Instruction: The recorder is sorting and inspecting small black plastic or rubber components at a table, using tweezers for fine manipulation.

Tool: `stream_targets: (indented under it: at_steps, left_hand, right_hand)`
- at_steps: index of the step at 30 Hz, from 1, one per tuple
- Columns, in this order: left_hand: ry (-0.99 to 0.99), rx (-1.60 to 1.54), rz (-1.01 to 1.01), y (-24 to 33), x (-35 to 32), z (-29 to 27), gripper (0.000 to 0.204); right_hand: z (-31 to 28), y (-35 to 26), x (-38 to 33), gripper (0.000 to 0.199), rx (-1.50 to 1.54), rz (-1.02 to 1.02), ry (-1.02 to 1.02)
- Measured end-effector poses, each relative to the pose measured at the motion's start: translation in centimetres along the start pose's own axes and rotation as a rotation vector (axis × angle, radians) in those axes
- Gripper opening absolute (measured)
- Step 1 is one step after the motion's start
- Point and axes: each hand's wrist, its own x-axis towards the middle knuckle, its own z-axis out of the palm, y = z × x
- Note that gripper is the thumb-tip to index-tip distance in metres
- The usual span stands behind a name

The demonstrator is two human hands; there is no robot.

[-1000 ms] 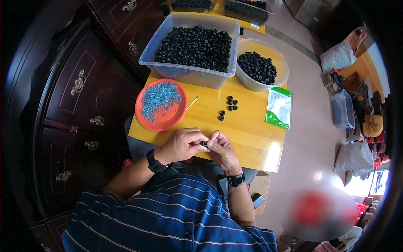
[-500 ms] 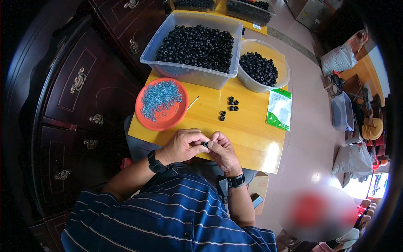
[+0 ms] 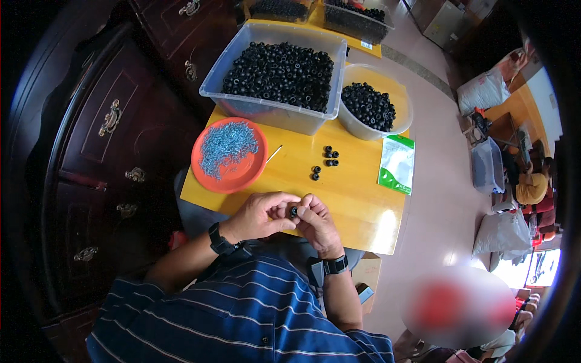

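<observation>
Above the near edge of the yellow table, my left hand (image 3: 265,214) and my right hand (image 3: 321,228) meet, fingertips pinched on a small black ring-shaped part (image 3: 293,212). Its round hole shows between the fingers; whether anything sits inside cannot be made out. Farther up the table lies a loose group of several black parts (image 3: 331,155), with a pair (image 3: 316,173) nearer to me. An orange-red plate (image 3: 245,176) at the left carries a heap of small silvery metal pieces (image 3: 227,145). Beside the plate is a thin stick-like tool (image 3: 274,153).
A large clear bin (image 3: 315,124) full of black parts stands at the back, with a round tub (image 3: 404,118) of them to its right. A green-and-white packet (image 3: 396,164) lies by the right edge. Dark cabinets (image 3: 78,133) flank the left; a cardboard box (image 3: 369,275) sits below.
The black part has turned between my fingers, so its round open end now shows more. My hands stay close together; the whole view has shifted slightly.
</observation>
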Motion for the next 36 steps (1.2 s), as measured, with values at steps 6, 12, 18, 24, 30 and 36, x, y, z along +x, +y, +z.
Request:
stream_targets:
  at_steps: [6,12,18,24,30,36]
  left_hand:
    - [0.054,0.208,0.057,-1.9,-2.0,-1.4,0.025]
    - [0.107,0.354,0.056,-3.2,-3.9,-1.8,0.015]
    - [0.184,0.439,0.15,-4.2,-3.6,-0.3,0.01]
    - [0.223,0.449,0.182,-4.5,-3.8,-0.6,0.008]
    - [0.184,0.425,0.187,-3.7,-3.5,-1.0,0.008]
    - [0.206,0.464,0.18,-4.2,-3.8,-0.2,0.008]
  right_hand:
    - [0.6,-3.6,0.7,0.009,-0.054,-0.088,0.091]
    - [0.5,-13.3,5.4,0.007,-0.517,-0.456,0.237]
    - [-1.4,-21.4,10.0,0.011,-0.883,-0.795,0.41]
    - [0.1,-15.6,10.5,0.021,-1.294,-1.222,0.584]
    - [3.8,-7.9,10.1,0.021,-1.522,-0.827,0.114]
    - [2.7,-3.2,12.7,0.022,-1.866,-0.574,0.042]
